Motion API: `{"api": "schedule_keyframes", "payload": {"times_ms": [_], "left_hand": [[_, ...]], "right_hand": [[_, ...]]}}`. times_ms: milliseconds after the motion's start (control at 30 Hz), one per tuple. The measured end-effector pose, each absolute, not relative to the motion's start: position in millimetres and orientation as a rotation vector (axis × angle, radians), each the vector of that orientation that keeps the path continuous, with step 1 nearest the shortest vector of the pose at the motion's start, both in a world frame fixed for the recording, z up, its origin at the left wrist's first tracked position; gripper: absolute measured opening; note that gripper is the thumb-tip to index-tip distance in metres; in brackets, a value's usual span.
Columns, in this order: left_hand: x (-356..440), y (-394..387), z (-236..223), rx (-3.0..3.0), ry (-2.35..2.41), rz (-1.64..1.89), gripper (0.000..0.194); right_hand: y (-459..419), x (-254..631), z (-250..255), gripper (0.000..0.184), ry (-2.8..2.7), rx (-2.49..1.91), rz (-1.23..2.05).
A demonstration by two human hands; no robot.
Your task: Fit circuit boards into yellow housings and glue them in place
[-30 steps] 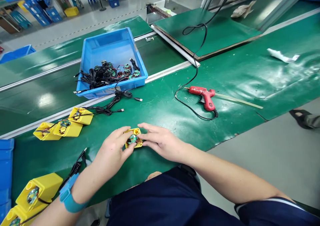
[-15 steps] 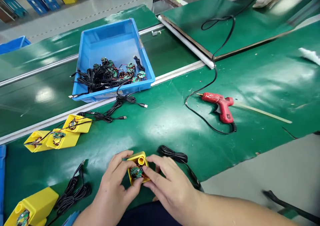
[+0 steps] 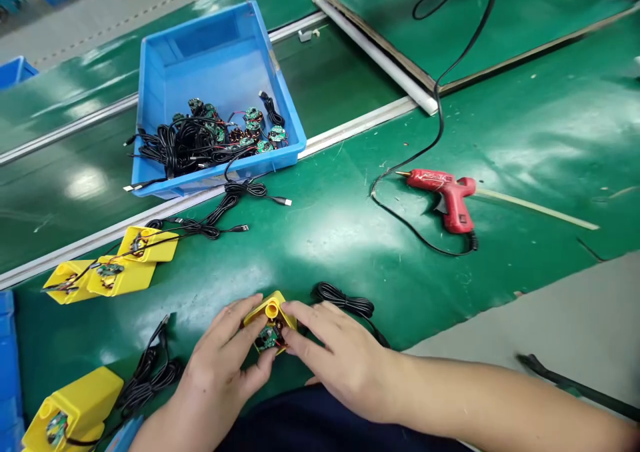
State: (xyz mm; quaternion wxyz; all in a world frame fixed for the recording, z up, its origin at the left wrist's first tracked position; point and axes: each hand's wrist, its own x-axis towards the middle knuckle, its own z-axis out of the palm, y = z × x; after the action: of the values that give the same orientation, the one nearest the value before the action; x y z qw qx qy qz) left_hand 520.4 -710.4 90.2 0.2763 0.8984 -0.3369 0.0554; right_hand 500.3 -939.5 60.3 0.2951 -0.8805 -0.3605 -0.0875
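A small yellow plastic housing (image 3: 270, 310) with a round green circuit board (image 3: 267, 337) set in it sits at the near edge of the green bench. My left hand (image 3: 217, 365) pinches its left side with thumb and fingers. From the right, my right hand (image 3: 340, 359) grips it, fingertips pressed at the board. A coiled black cable (image 3: 345, 300) lies just behind my right hand and runs under it.
A blue bin (image 3: 215, 45) of cables and round boards stands at the back left. Three yellow housings (image 3: 113, 269) lie at left, another (image 3: 75, 405) at the near left beside a black cable (image 3: 150, 375). A red glue gun (image 3: 445, 195) lies right of centre.
The view has tilted down and the housing now sits closer to me. Both hands have turned it slightly, corner up, and kept their grip; the coiled cable behind my right hand came into sight.
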Motion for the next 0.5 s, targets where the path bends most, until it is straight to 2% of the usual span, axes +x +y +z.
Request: {"api": "schedule_keyframes", "payload": {"times_ms": [100, 233, 500], "left_hand": [[514, -711, 87, 2.414, -0.899, 0.225, 0.03], [506, -712, 82, 2.433, -0.891, 0.29, 0.033], [508, -709, 80, 2.405, -0.751, 0.126, 0.024]], "right_hand": [[-940, 499, 49, 0.028, -1.007, -2.314, -0.114], [-935, 501, 42, 0.025, -0.981, -2.339, -0.059], [-934, 507, 56, 0.025, -0.984, -2.344, -0.126]]}}
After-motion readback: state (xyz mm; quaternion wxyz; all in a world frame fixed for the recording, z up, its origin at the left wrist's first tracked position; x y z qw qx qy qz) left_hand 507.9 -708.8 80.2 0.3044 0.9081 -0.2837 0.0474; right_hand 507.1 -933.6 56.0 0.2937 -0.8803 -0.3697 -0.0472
